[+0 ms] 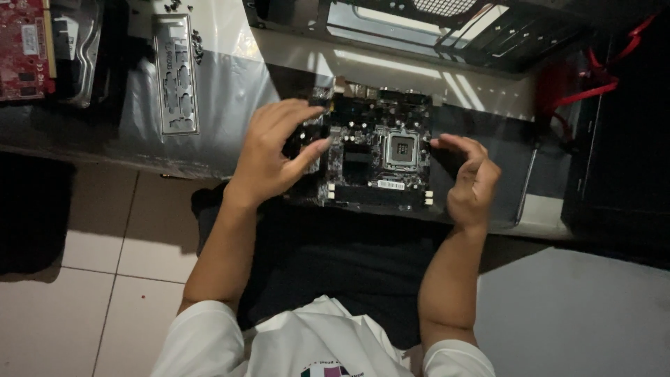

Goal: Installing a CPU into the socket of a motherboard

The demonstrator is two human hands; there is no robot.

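A black computer motherboard (373, 157) with a square silver processor socket lies on a low grey table (230, 91) in front of me. My left hand (272, 150) grips the board's left edge, thumb and fingers curled around it. My right hand (471, 178) is at the board's right edge with fingers bent; the fingertips touch or nearly touch that edge, and I cannot tell whether it grips.
A silver metal port plate (176, 73) lies on the table at the left, with small screws (197, 43) beside it. A red circuit card (24, 45) sits far left. An open computer case (433, 28) stands behind the board, red cables (600, 77) to its right. Tiled floor (98, 279) lies below.
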